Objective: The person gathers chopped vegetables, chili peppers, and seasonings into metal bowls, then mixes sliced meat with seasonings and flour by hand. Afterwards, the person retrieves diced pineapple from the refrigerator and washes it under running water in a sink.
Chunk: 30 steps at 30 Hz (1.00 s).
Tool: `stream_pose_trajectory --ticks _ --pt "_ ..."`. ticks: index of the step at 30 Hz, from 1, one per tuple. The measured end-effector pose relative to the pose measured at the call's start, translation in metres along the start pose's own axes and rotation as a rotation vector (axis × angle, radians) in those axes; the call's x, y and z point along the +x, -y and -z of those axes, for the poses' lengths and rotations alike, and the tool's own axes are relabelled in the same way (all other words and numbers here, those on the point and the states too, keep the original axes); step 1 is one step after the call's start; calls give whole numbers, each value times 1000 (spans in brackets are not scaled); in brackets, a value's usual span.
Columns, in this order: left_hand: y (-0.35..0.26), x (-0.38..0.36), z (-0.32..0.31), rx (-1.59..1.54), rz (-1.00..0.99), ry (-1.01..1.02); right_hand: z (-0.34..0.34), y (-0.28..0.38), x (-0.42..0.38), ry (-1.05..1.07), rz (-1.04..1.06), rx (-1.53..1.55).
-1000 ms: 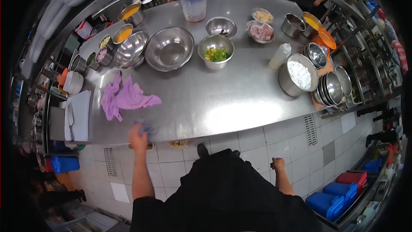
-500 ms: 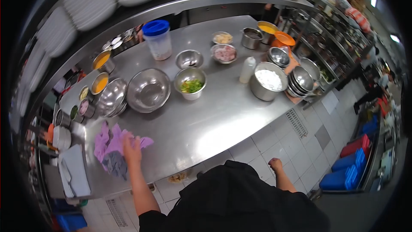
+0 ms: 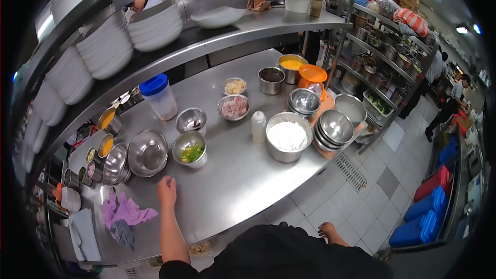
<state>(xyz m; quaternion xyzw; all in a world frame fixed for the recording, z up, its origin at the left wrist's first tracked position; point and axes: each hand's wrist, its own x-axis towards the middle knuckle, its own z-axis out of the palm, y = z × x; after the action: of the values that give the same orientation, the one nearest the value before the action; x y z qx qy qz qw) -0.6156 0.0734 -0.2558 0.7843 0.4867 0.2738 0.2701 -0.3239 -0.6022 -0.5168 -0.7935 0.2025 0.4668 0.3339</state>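
One wide steel bowl (image 3: 148,153) on the bench (image 3: 235,173), mouth up, round, so no clear long axis. Left hand (image 3: 167,192) just off its rim at 5 o'clock, fingers curled, can't tell how wide the grip is. Purple cloth (image 3: 127,211) at 7 o'clock, long axis roughly 10-to-4, grey cloth (image 3: 122,234) against its lower edge. Bowl of greens (image 3: 189,150) at 3, lidded tub (image 3: 159,99) at 12. Right hand (image 3: 326,230) out at 4 o'clock, past bench edge, fingers loosely bent, part open.
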Motion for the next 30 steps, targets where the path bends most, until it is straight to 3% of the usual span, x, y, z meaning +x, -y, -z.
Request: stream_pose_trajectory --ticks 1,3,5,8,11,18,23,30 --pt "-17 -18 -10 32 61 33 11 7 10 6 16 0" --pt "-16 -57 -53 73 -102 -105 27 24 27 30 52 -205" --pt "-27 -106 -93 242 -181 -240 42 49 32 31 47 -175" --pt "-54 -146 -106 327 -203 -274 58 76 58 43 55 -188" --pt "-58 -145 -107 148 -47 -286 69 96 94 127 73 -256" --pt "-65 -144 -108 206 -66 -308 35 142 100 183 196 -261" --pt "-68 -145 -108 236 -78 -323 13 143 118 370 194 -348" --pt "-67 -143 -111 219 -67 -326 29 135 117 301 154 -422"
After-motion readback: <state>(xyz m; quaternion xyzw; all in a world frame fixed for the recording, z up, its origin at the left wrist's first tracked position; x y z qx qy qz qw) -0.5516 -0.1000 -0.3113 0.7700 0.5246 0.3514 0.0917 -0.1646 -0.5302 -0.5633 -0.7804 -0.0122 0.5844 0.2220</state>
